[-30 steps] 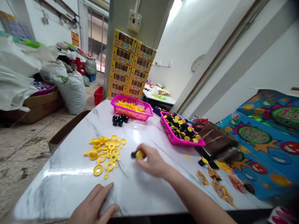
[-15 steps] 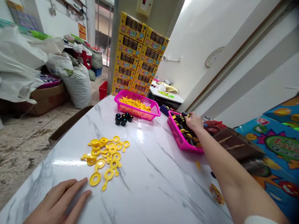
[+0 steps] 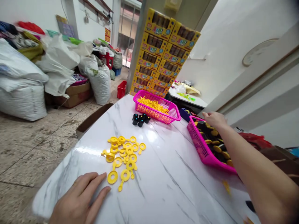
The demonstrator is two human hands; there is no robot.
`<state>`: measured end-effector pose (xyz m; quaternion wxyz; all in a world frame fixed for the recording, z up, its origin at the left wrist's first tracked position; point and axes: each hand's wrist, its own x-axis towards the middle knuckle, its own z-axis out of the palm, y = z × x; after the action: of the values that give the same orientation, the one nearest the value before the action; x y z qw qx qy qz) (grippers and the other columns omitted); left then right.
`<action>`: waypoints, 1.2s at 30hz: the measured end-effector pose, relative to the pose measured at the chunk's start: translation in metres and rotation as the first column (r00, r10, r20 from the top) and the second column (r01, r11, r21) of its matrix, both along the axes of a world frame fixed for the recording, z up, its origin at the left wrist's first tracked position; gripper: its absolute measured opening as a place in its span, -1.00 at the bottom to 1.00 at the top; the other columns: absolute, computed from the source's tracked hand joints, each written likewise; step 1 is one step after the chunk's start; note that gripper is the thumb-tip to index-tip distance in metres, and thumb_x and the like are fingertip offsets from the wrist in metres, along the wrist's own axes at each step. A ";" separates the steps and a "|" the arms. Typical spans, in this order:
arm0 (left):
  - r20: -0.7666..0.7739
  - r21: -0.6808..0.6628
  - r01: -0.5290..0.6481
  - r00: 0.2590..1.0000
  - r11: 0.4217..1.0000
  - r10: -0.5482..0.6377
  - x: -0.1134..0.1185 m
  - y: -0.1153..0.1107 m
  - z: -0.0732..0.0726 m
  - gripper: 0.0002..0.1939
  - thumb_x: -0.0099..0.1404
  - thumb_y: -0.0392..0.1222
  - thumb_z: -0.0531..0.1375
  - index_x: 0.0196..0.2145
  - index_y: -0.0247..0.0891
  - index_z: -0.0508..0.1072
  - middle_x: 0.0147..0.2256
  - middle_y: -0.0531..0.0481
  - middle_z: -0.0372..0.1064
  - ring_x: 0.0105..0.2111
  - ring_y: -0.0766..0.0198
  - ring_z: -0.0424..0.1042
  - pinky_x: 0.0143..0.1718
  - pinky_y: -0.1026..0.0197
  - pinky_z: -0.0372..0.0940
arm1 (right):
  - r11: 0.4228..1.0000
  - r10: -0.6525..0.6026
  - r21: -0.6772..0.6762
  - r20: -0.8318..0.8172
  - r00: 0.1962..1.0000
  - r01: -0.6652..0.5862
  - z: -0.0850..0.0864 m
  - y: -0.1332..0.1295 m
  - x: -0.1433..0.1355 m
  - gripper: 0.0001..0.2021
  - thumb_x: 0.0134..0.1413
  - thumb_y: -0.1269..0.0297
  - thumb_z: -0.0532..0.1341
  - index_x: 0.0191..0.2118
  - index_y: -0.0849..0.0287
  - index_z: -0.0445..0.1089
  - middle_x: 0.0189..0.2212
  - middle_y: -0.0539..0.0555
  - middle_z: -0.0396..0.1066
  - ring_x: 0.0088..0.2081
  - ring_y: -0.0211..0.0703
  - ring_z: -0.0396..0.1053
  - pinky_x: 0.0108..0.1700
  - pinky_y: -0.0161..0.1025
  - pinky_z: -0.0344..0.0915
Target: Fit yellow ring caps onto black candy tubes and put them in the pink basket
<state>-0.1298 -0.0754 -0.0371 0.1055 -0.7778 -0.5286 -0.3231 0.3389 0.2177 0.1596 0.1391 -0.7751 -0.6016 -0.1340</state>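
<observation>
My left hand (image 3: 81, 197) rests on the marbled table (image 3: 161, 186) with its fingers apart, beside a scatter of flat yellow ring pieces (image 3: 125, 175). Over the far rim of the right pink basket (image 3: 202, 152) is my right hand (image 3: 215, 119), its fingers curled; whatever they hold is too small or hidden to name. That basket holds black pieces with yellow round ends (image 3: 217, 148). Several small black cylinders (image 3: 140, 122) stand in a cluster near a second pink basket (image 3: 174, 117) of small yellow pieces (image 3: 153, 104).
Yellow boxes (image 3: 151, 45) are stacked behind the table. White sacks (image 3: 100, 81), a red bin (image 3: 121, 89) and an open carton (image 3: 93, 119) stand on the left. A second table (image 3: 198, 101) with loose items is farther back.
The view has turned to the left, so the table things appear farther right. My right hand has lifted from the pieces in the right basket to above its far rim. My left hand stays beside the rings.
</observation>
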 end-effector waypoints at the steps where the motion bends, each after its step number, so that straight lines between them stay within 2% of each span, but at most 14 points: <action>1: -0.005 -0.010 -0.013 1.000 1.000 0.013 0.001 0.000 0.002 -0.65 0.39 -0.01 0.04 0.01 -0.19 0.41 -0.14 -0.07 0.45 -0.15 0.16 0.44 -0.21 0.17 0.42 | 0.999 0.049 0.003 -0.006 0.999 -0.049 0.000 0.000 -0.019 -0.65 0.19 0.19 0.11 -0.31 0.38 0.53 -0.26 0.46 0.47 -0.11 0.19 0.39 -0.12 -0.02 0.22; 3: 0.025 -0.029 -0.046 0.999 0.998 0.047 0.004 -0.001 0.004 -0.64 0.38 0.00 0.06 0.02 -0.22 0.40 -0.13 -0.11 0.42 -0.15 0.14 0.44 -0.22 0.15 0.42 | 0.982 0.188 -0.013 -0.026 0.982 -0.188 -0.009 -0.002 -0.064 -0.71 0.20 0.21 0.10 -0.15 0.23 0.52 -0.18 0.26 0.49 -0.10 0.03 0.40 -0.08 -0.14 0.22; 6: 0.094 -0.034 -0.066 0.993 0.997 0.069 0.007 -0.003 0.008 -0.67 0.38 -0.03 0.07 -0.01 -0.23 0.40 -0.14 -0.12 0.39 -0.17 0.14 0.43 -0.21 0.13 0.40 | 0.911 0.398 -0.084 -0.082 0.914 -0.404 -0.045 -0.005 -0.138 -0.78 0.09 0.25 0.19 -0.14 0.04 0.51 -0.20 0.00 0.52 -0.17 -0.18 0.43 -0.12 -0.33 0.25; 9: 0.145 -0.062 -0.053 0.987 0.997 0.061 0.009 -0.004 0.011 -0.71 0.37 -0.07 0.09 -0.02 -0.23 0.40 -0.15 -0.13 0.38 -0.17 0.15 0.42 -0.19 0.13 0.39 | 0.860 0.475 -0.140 -0.131 0.870 -0.491 -0.087 -0.003 -0.194 -0.76 -0.03 0.25 0.26 -0.19 0.13 0.51 -0.27 0.05 0.52 -0.23 -0.11 0.43 -0.20 -0.30 0.27; 11: 0.175 -0.095 -0.047 0.982 0.994 0.063 0.010 -0.005 0.013 -0.73 0.37 -0.11 0.10 -0.03 -0.23 0.40 -0.16 -0.13 0.37 -0.17 0.15 0.41 -0.19 0.12 0.39 | 0.853 0.480 -0.145 -0.162 0.862 -0.502 -0.107 0.001 -0.214 -0.72 -0.05 0.25 0.27 -0.16 0.19 0.48 -0.28 0.11 0.51 -0.24 -0.06 0.43 -0.23 -0.26 0.28; 16: 0.247 -0.150 -0.023 0.967 0.988 0.060 0.010 -0.008 0.016 -0.74 0.36 -0.17 0.12 -0.02 -0.24 0.38 -0.18 -0.14 0.37 -0.19 0.13 0.38 -0.20 0.08 0.39 | 0.872 0.454 -0.094 -0.214 0.865 -0.481 -0.119 -0.001 -0.215 -0.72 -0.01 0.31 0.21 -0.14 0.30 0.42 -0.25 0.22 0.48 -0.21 0.01 0.41 -0.18 -0.16 0.29; 19: 0.320 -0.146 0.018 0.947 0.989 0.031 0.009 -0.011 0.017 -0.75 0.34 -0.21 0.14 -0.02 -0.24 0.39 -0.19 -0.12 0.37 -0.20 0.16 0.38 -0.20 0.10 0.37 | 0.843 0.501 -0.086 -0.234 0.833 -0.531 -0.116 -0.043 -0.204 -0.72 -0.03 0.35 0.21 -0.14 0.27 0.38 -0.24 0.17 0.48 -0.24 -0.05 0.42 -0.17 -0.16 0.31; 21: 0.374 -0.137 0.050 0.927 0.989 0.005 0.010 -0.014 0.019 -0.75 0.33 -0.24 0.16 -0.03 -0.23 0.40 -0.20 -0.09 0.37 -0.21 0.19 0.38 -0.21 0.13 0.36 | 0.772 0.596 -0.077 -0.258 0.760 -0.631 -0.115 -0.090 -0.200 -0.71 -0.02 0.39 0.21 -0.11 0.20 0.37 -0.20 0.09 0.46 -0.23 -0.12 0.42 -0.15 -0.21 0.33; 25: 0.543 -0.183 0.149 0.840 0.972 -0.026 0.021 -0.017 0.031 -0.70 0.29 -0.27 0.21 -0.01 -0.21 0.40 -0.19 -0.05 0.37 -0.20 0.25 0.39 -0.17 0.20 0.36 | 0.491 0.828 0.017 -0.319 0.461 -0.871 -0.119 -0.194 -0.208 -0.69 0.09 0.42 0.17 -0.02 0.09 0.32 -0.13 0.08 0.43 -0.12 -0.10 0.38 -0.07 -0.15 0.34; 27: 0.614 -0.227 0.237 0.788 0.945 -0.050 0.031 -0.020 0.037 -0.66 0.26 -0.27 0.25 0.00 -0.22 0.40 -0.17 -0.05 0.37 -0.17 0.26 0.39 -0.13 0.21 0.36 | 0.428 0.855 0.042 -0.343 0.389 -0.903 -0.122 -0.230 -0.216 -0.62 0.13 0.42 0.17 0.07 0.04 0.24 -0.10 0.09 0.41 -0.14 -0.09 0.38 -0.10 -0.13 0.35; 29: 0.638 -0.244 0.301 0.766 0.922 -0.081 0.040 -0.023 0.039 -0.61 0.23 -0.28 0.27 0.02 -0.23 0.39 -0.13 -0.07 0.36 -0.11 0.24 0.37 -0.05 0.19 0.34 | 0.403 0.861 0.051 -0.360 0.360 -0.914 -0.124 -0.251 -0.221 -0.56 0.14 0.43 0.17 0.13 0.02 0.17 -0.08 0.11 0.40 -0.14 -0.07 0.37 -0.13 -0.12 0.36; 32: 0.631 -0.257 0.305 0.772 0.917 -0.080 0.046 -0.029 0.036 -0.59 0.22 -0.29 0.27 0.04 -0.24 0.38 -0.09 -0.10 0.35 -0.05 0.20 0.35 0.02 0.12 0.31 | 0.368 0.872 0.065 -0.371 0.320 -0.928 -0.128 -0.261 -0.223 -0.59 0.14 0.44 0.16 0.10 0.05 0.18 -0.09 0.13 0.40 -0.11 -0.04 0.36 -0.12 -0.11 0.35; 34: 0.625 -0.281 0.288 0.779 0.916 -0.053 0.046 -0.032 0.033 -0.61 0.23 -0.29 0.26 0.03 -0.25 0.39 -0.10 -0.10 0.35 -0.07 0.19 0.35 0.00 0.11 0.32 | 0.383 0.855 0.065 -0.403 0.326 -0.922 -0.131 -0.261 -0.222 -0.66 0.11 0.43 0.19 0.02 0.08 0.25 -0.17 0.11 0.42 -0.17 -0.08 0.38 -0.17 -0.15 0.35; 36: 0.614 -0.293 0.279 0.788 0.914 -0.044 0.045 -0.033 0.032 -0.65 0.25 -0.27 0.25 0.01 -0.26 0.40 -0.12 -0.11 0.35 -0.09 0.19 0.36 -0.02 0.10 0.33 | 0.435 0.798 0.051 -0.484 0.359 -0.899 -0.135 -0.260 -0.223 -0.72 0.06 0.41 0.24 -0.08 0.11 0.30 -0.27 0.06 0.43 -0.30 -0.15 0.38 -0.26 -0.21 0.35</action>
<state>-0.0845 -0.1079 -0.0051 -0.2421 -0.6854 -0.5156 -0.4535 0.1157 -0.0423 0.0250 0.2316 -0.3660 -0.8778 0.2046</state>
